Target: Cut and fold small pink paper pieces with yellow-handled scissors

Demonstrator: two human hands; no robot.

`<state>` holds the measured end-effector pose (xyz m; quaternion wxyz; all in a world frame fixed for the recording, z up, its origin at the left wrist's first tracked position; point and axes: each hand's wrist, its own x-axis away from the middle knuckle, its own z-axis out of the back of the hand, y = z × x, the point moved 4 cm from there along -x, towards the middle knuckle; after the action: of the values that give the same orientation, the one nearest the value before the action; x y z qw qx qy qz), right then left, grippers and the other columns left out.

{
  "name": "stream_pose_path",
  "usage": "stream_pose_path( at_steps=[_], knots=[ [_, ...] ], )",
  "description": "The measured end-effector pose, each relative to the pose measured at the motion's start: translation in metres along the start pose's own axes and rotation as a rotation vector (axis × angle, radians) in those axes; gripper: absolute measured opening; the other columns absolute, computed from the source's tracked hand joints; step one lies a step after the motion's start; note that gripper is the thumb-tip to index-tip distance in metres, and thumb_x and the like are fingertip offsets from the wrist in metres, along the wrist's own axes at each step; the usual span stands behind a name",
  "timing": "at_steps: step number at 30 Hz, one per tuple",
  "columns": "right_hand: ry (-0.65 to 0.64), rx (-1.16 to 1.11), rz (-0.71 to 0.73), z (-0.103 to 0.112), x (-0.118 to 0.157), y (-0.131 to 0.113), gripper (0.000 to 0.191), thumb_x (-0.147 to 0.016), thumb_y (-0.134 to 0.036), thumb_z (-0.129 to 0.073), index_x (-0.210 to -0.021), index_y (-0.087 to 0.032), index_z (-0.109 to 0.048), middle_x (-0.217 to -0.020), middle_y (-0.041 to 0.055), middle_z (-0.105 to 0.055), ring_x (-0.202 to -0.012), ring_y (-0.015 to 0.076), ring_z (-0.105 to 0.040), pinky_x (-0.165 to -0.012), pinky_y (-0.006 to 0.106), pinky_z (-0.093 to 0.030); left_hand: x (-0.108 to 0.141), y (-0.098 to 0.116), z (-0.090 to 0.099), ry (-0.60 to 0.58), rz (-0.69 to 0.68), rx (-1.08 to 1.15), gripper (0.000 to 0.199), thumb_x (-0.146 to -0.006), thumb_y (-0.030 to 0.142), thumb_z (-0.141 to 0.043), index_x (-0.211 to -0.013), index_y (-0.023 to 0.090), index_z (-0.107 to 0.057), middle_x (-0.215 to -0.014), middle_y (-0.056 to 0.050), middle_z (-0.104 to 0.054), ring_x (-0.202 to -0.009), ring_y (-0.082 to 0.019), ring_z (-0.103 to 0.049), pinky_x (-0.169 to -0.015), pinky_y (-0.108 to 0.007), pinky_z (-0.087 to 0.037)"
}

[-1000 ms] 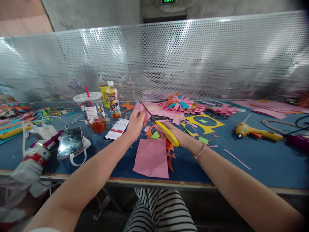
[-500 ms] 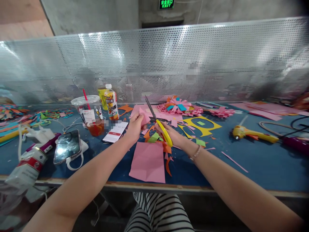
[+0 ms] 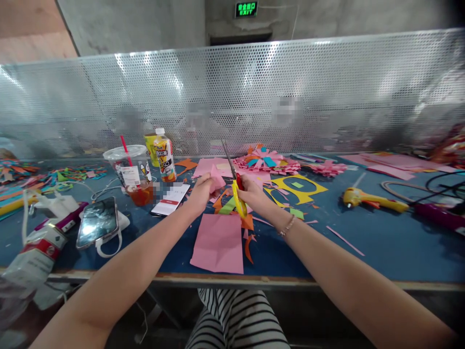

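My left hand (image 3: pixel 202 190) pinches a folded piece of pink paper (image 3: pixel 218 178) above the middle of the table. Just to its right, my right hand (image 3: pixel 250 190) grips yellow-handled scissors (image 3: pixel 238 198), whose blades point up and away from me, beside the pink piece. Below the hands a pink paper sheet (image 3: pixel 218 245) lies flat near the table's front edge. Orange and green scraps (image 3: pixel 228 205) lie between that sheet and my hands. Behind them rests a fringed pink, orange and blue paper flower (image 3: pixel 264 159).
On the left stand a plastic cup (image 3: pixel 133 182), a bottle (image 3: pixel 164 157) and phones (image 3: pixel 98 223) with cables. To the right are a yellow cut-out sheet (image 3: pixel 307 195) and a yellow glue gun (image 3: pixel 374 199). A perforated metal panel (image 3: pixel 232 97) runs behind the table (image 3: pixel 305 257).
My right hand has turned the scissors more upright, with the yellow handle now further left. The view has shifted slightly. My left hand still holds the pink piece.
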<state>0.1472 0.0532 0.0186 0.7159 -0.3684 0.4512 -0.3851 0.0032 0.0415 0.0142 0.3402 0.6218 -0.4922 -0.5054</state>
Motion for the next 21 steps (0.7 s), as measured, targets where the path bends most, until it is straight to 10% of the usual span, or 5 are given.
stream_pose_path(
  at_steps=[21],
  knots=[
    [0.068,-0.243,0.084,0.001,0.002,-0.009,0.027,-0.058,-0.018,-0.065,-0.073,-0.019,-0.043,-0.064,-0.0057,-0.048,-0.056,0.0087,-0.045,-0.052,0.023,-0.036,0.01,-0.003,-0.013,-0.199,0.163,-0.199,0.023,-0.073,0.039,-0.048,-0.072,0.017,-0.055,-0.057,0.0,-0.056,-0.05,-0.014,-0.054,-0.052,-0.029,-0.044]
  ],
)
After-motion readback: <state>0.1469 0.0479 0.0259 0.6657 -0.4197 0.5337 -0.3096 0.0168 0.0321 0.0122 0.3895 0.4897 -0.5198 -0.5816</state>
